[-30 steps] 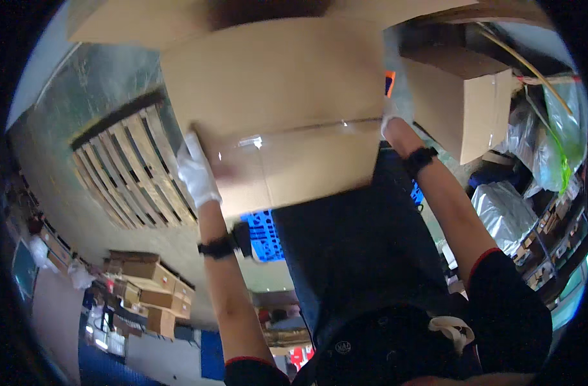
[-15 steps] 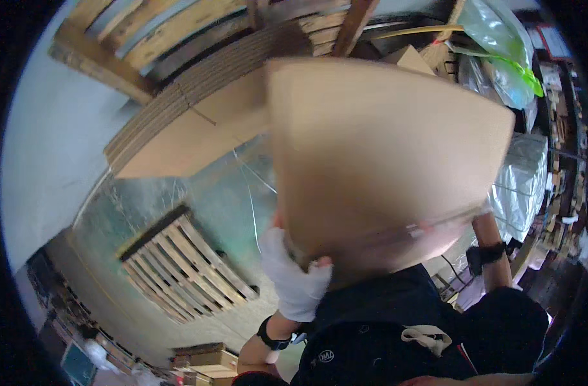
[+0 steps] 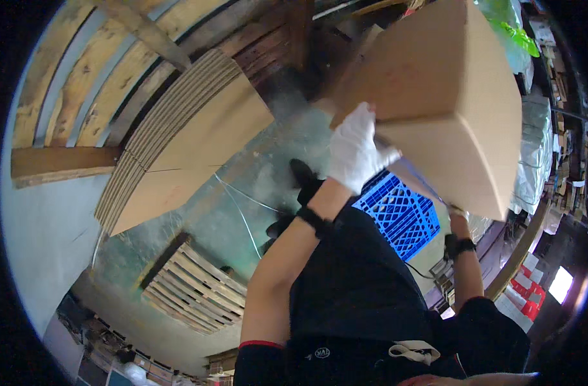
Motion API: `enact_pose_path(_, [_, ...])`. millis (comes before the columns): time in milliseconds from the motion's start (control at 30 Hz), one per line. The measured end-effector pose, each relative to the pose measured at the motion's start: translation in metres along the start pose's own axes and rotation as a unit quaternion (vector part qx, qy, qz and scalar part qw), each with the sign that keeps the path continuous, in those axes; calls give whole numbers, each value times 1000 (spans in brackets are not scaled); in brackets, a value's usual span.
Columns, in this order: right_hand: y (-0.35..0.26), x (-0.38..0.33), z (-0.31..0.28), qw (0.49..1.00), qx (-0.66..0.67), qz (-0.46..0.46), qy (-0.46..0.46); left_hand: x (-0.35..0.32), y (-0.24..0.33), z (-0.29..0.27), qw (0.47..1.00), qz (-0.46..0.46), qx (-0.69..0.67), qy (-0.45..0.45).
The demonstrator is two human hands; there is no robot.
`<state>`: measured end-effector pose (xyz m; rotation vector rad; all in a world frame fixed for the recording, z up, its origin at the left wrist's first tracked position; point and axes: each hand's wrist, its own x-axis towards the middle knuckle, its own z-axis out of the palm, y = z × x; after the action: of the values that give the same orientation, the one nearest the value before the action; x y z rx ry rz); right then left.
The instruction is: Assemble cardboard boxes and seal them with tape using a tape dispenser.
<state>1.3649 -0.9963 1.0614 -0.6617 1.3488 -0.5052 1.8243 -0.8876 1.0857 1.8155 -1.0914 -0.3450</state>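
Note:
A large brown cardboard box [image 3: 429,71] is held up in front of me, to the right, with its faces tilted. My left hand [image 3: 357,154], in a white glove, grips its near left edge, thumb toward the bottom and fingers up along the side. Low on the box's near right edge is my right hand [image 3: 459,213], its fingers partly hidden by the cardboard. A thin shiny strip runs along the lower edge between the two hands. Below the box, a blue plastic crate [image 3: 402,215] with lattice sides stands beside my legs.
Flattened cardboard boxes [image 3: 197,148] are stacked at the left, against upright wooden slats [image 3: 107,71]. A wooden pallet [image 3: 197,286] lies on the floor, near loose white straps [image 3: 242,212]. Plastic-wrapped goods [image 3: 533,151] stand at the right.
The box has moved up and to the right and turned, so that a corner now faces me. My left hand has risen with it, and the blue crate has come into sight.

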Motion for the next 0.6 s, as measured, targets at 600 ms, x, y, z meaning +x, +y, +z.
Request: enact_pose_path(600, [1, 193, -12, 991, 48, 75, 97, -23, -135, -4, 979, -194, -9, 68])
